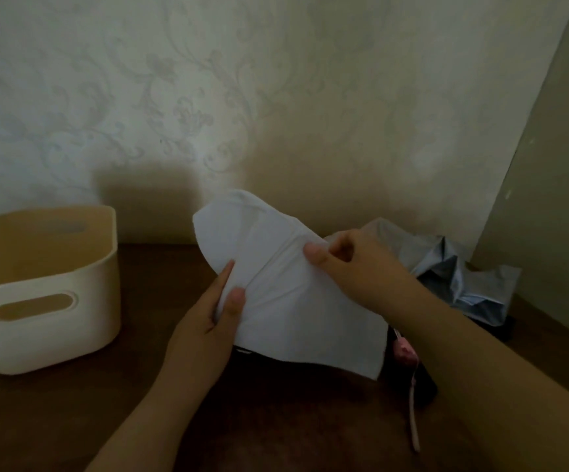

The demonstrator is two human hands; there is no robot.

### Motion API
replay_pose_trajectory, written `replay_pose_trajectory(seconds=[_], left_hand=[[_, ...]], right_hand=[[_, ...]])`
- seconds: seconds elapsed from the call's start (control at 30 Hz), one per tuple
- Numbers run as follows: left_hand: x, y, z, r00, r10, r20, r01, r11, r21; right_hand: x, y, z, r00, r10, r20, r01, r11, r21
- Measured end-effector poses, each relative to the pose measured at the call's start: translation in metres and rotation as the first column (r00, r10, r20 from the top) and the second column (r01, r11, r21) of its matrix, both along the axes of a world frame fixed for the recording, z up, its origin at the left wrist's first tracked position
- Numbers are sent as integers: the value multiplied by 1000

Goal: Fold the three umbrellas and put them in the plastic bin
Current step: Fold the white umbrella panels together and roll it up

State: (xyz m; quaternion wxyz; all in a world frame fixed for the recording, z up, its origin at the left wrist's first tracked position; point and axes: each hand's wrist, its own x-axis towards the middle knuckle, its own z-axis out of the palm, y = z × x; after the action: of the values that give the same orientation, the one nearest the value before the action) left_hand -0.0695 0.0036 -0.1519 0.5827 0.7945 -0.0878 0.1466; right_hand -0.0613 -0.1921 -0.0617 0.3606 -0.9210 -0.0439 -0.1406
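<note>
A white umbrella (289, 294) with loose canopy panels is held above the dark wooden table (174, 386), at the centre. My left hand (213, 311) pinches its lower left fold between thumb and fingers. My right hand (351, 264) pinches the fabric at the upper middle. A cream plastic bin (48, 321) with oval handle holes stands at the left and looks empty. Behind my right hand lies a crumpled pale blue umbrella (460, 281). A pink handle with a pink strap (409, 373) shows under the white canopy, beside something black.
A patterned wallpaper wall (208, 97) runs along the table's back edge. A plain panel (555, 199) closes off the right side. Bare dark tabletop shows between the bin and my left forearm.
</note>
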Motion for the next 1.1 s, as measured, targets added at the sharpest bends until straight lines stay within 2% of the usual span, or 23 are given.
replay_pose_trajectory(seconds=[0.13, 0.27, 0.43, 0.6, 0.73, 0.87, 0.93, 1.03, 1.1], left_hand=[[0, 2, -2, 1000, -4, -8, 4, 999, -35], [-2, 2, 0, 1000, -4, -8, 3, 998, -68], [-3, 2, 3, 1000, -6, -16, 4, 997, -72], [-4, -1, 0, 998, -57, 12, 57, 998, -4], [-4, -2, 1, 992, -126, -13, 125, 990, -63], [-8, -6, 6, 992, -122, -11, 120, 987, -106], [-8, -5, 8, 996, -91, -19, 87, 981, -171], [-6, -1, 8, 998, -27, -64, 11, 969, -247], [-6, 0, 9, 997, 18, -75, -38, 963, -266]], right_hand=[[-3, -3, 3, 992, 127, 21, -125, 988, -92], [-9, -9, 11, 962, 250, -109, -241, 967, 87], [-13, -8, 14, 945, 261, -197, -284, 954, -93], [-10, 3, 22, 973, 199, -114, -209, 974, -86], [-7, 3, 21, 968, 251, 9, -251, 965, 69], [-4, -1, 17, 958, 288, 14, -288, 952, 107], [-1, -9, 19, 947, 308, -90, -302, 951, 66], [-3, -26, 22, 920, 201, -337, -271, 946, -176], [-8, -34, 19, 903, 194, -383, -278, 944, -178]])
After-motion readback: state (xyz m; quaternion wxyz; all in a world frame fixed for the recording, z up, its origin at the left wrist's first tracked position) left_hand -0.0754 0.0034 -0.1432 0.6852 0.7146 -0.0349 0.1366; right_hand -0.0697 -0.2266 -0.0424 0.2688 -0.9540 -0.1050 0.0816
